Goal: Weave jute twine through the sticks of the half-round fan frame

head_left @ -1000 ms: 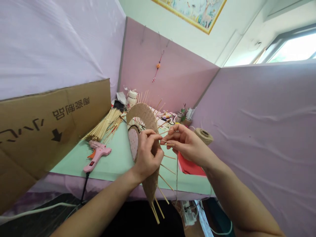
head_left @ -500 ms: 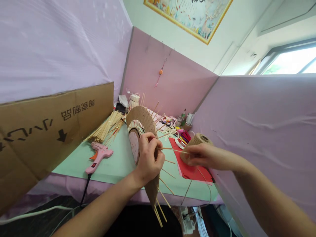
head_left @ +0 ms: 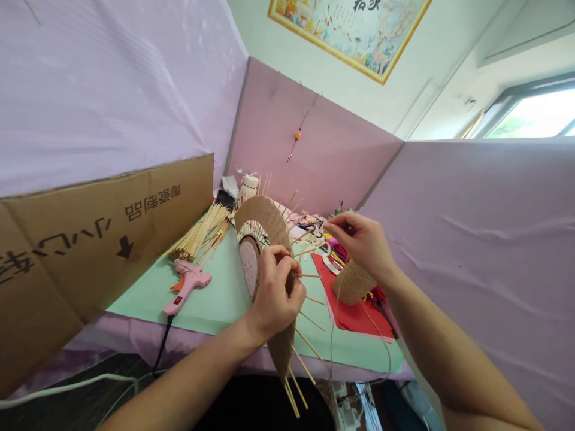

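Observation:
My left hand point(head_left: 281, 293) grips the edge of a round woven piece point(head_left: 265, 209), its fingers pinched at the rim where twine is wound. The piece stands tilted on edge, with a brown twine band, a pale spotted centre and thin bamboo sticks point(head_left: 309, 346) poking out around it. Up and to the right, my right hand point(head_left: 362, 242) has thumb and fingers pinched together on the twine; the strand is too thin to follow fully. Below that hand lies a roll of jute twine point(head_left: 353, 284), partly hidden, on red sheets point(head_left: 354, 317). Loose twine point(head_left: 333, 341) hangs over the table's front edge.
A pink glue gun point(head_left: 186, 286) with a black cord lies on the green tabletop point(head_left: 215, 305). Behind it is a bundle of bamboo sticks point(head_left: 200, 230). A cardboard panel point(head_left: 108, 251) borders the left; lilac-covered partitions point(head_left: 485, 239) enclose the sides. Small craft items crowd the back.
My right hand has risen from beside the twine roll to above it. My left hand keeps its hold on the woven piece. The whole view has shifted slightly.

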Demonstrator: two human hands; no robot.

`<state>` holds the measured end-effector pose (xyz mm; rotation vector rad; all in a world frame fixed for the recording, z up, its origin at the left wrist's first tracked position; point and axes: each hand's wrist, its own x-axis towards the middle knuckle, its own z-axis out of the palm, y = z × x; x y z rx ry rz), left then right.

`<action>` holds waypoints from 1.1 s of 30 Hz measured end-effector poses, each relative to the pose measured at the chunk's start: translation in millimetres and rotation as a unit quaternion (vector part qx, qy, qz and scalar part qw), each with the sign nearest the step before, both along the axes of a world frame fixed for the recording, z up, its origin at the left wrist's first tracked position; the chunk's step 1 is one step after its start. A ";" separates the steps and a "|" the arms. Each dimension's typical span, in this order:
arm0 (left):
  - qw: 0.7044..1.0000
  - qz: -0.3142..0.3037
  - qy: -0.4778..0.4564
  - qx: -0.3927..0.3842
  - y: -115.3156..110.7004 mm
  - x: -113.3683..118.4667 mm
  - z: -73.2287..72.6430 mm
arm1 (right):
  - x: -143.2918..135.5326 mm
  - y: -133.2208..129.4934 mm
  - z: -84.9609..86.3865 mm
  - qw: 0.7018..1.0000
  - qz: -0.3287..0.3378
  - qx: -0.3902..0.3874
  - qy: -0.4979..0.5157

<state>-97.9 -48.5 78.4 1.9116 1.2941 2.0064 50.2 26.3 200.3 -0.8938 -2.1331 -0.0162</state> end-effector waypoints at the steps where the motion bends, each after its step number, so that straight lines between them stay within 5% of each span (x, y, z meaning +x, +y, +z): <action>1: 1.000 0.001 0.003 0.002 -0.2 -0.3 -0.9 | 2.9 5.1 -4.5 1.000 -0.002 -0.024 0.000; 4: 1.000 0.008 0.015 0.013 -0.5 -0.6 -3.3 | 4.8 8.4 -7.5 0.999 0.005 -0.034 0.005; 13: 0.999 0.011 0.036 0.012 -1.5 1.6 -4.2 | -24.5 -3.5 23.9 0.985 0.051 0.153 -0.058; 20: 0.999 0.011 0.035 0.013 -1.3 0.9 -3.9 | -29.3 17.4 33.3 0.992 0.111 -0.020 -0.055; 23: 1.000 0.006 0.025 0.012 -0.7 0.5 -4.6 | -30.3 32.4 18.2 0.990 0.097 -0.098 0.006; 28: 1.000 -0.022 0.000 0.010 0.1 -0.1 -6.0 | -48.4 38.1 -31.5 0.961 0.111 -0.195 0.163; 33: 0.998 -0.023 -0.044 0.037 0.9 0.2 -8.0 | -71.0 30.1 -62.2 0.940 0.099 -0.182 0.271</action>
